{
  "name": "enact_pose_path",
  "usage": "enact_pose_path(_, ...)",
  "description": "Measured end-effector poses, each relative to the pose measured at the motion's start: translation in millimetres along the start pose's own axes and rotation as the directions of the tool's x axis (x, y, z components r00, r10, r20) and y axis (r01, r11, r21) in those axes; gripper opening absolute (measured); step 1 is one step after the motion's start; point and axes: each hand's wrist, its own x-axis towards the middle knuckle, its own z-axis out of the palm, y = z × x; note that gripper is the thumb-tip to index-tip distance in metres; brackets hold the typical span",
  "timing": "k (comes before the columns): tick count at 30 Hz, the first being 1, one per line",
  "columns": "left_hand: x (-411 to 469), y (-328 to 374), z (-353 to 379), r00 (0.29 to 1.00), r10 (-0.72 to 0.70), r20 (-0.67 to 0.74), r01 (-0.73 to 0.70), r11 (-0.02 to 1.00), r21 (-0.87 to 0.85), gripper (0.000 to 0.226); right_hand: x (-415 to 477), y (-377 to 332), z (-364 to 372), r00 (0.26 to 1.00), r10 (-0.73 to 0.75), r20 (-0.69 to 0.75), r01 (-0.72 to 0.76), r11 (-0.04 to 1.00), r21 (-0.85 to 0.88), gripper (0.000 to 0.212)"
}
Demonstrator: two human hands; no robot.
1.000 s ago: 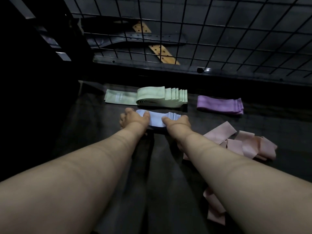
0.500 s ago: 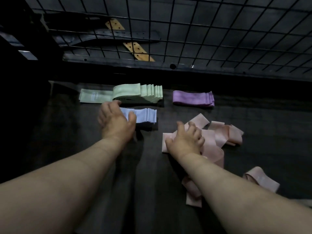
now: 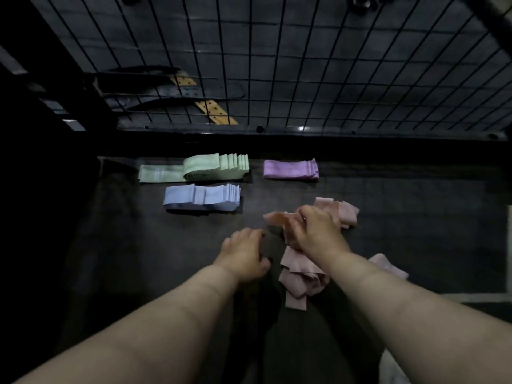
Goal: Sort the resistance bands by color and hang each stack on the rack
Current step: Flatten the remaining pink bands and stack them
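the right hand (image 3: 318,234) has its fingers curled round one pink band (image 3: 274,218), pinching it just above the loose heap of pink bands (image 3: 300,275) on the right part of the desk (image 3: 138,245). the left hand (image 3: 243,253) rests low beside that heap, fingers loosely curled, holding nothing as far as i can tell.

the heap is the only colour not yet squared up, and nothing hangs on the wire rack (image 3: 304,65) that i can see; some dark belts (image 3: 171,91) lie behind its mesh.

likely trouble: the held band seems to overlap its neighbours, so a quick pull could drag others along and scatter the heap toward the desk's near edge. the material looks thin and floppy, so a one-ended pinch may let it fold or twist instead of lying flat. the finished stacks are fanned, not flush, and could slide apart when lifted.

the held band runs roughly left to right, free end pointing left toward the other hand. the rest of the pink lie at mixed angles. the green stack (image 3: 216,169), the blue stack (image 3: 202,198) just nearer than it, and the purple stack (image 3: 289,169) farther right all lie with their long axes left to right, parallel to the rack's lower rail, stepped ends to the right.
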Motion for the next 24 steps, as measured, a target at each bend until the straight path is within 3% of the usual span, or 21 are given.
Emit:
enact_pose_path(2, -18, 11, -20, 0.998, 0.021, -0.059, -0.024, 0.999, -0.049, 0.077, -14, -12, -24, 0.995, -0.064, 0.077, 0.057, 0.994, 0.097, 0.019)
enact_pose_path(5, -49, 30, -47, 0.988, 0.029, -0.152, -0.069, 0.963, -0.261, 0.079, -32, -39, -59, 0.979, -0.153, 0.133, 0.132, 0.979, 0.154, 0.026)
enact_pose_path(9, -93, 45, -80, 0.988, 0.071, -0.135, -0.127, 0.872, -0.473, 0.034, -59, -76, -101, 0.972, -0.222, 0.079, 0.199, 0.953, 0.227, 0.031)
enact_pose_path(11, -117, 53, -100, 0.979, 0.099, -0.178, -0.170, 0.877, -0.449, 0.015, -76, -88, -124, 0.971, -0.219, 0.099, 0.186, 0.945, 0.268, 0.032)
enact_pose_path(14, -156, 63, -131, 0.951, 0.132, -0.280, -0.218, 0.928, -0.303, 0.010, -105, -98, -162, 0.927, -0.243, 0.284, 0.120, 0.913, 0.390, 0.043)
enact_pose_path(16, -183, 65, -152, 0.942, 0.152, -0.298, -0.227, 0.945, -0.234, 0.008, -123, -100, -186, 0.876, -0.278, 0.395, 0.143, 0.930, 0.337, 0.049)
enact_pose_path(19, -225, 62, -178, 0.934, 0.152, -0.324, -0.209, 0.966, -0.150, 0.011, -146, -103, -213, 0.836, -0.280, 0.472, 0.258, 0.960, 0.112, 0.047)
enact_pose_path(24, -277, 41, -189, 0.963, 0.158, -0.220, -0.207, 0.952, -0.224, 0.012, -181, -99, -245, 0.820, -0.241, 0.519, 0.320, 0.945, -0.067, 0.029)
